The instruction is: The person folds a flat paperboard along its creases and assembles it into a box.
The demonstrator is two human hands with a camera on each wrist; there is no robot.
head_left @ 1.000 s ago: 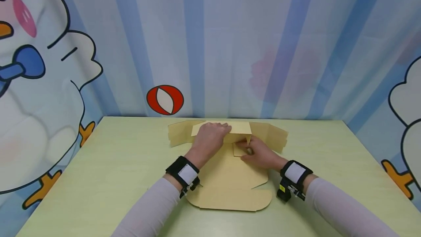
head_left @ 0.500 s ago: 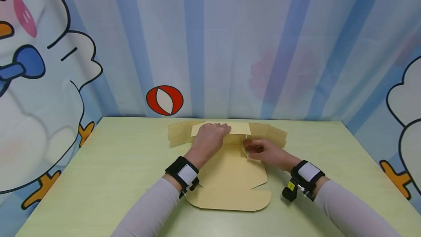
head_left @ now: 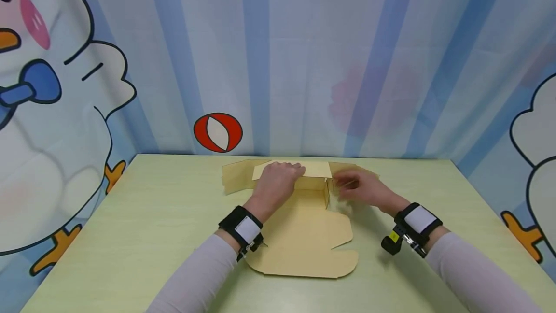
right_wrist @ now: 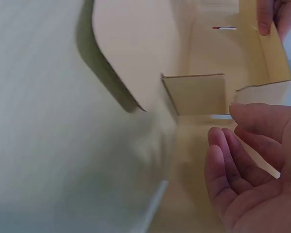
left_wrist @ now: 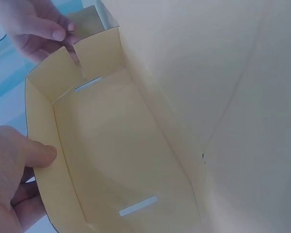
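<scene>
A partly folded cardboard box (head_left: 304,231) lies on the table, its far wall raised and a strip folded over at the top. My left hand (head_left: 278,185) grips that strip; in the left wrist view its thumb (left_wrist: 44,154) lies inside the strip and the fingers outside. My right hand (head_left: 362,188) is at the right end of the raised wall, before the right side flap (head_left: 343,166). In the right wrist view its fingers (right_wrist: 228,170) are loosely bent, the thumb tip right at the edge of a small end tab (right_wrist: 262,92). Slots show in the raised wall.
The left side flap (head_left: 236,177) sticks out beyond the wall. The box's rounded front flap (head_left: 304,263) lies flat toward me on the light table (head_left: 130,231). A striped cartoon curtain (head_left: 286,62) hangs directly behind the table's far edge.
My right hand has moved outward to the right, from inside the end tab to the right side flap. The small end tab now stands folded inward. The left hand has kept its place.
</scene>
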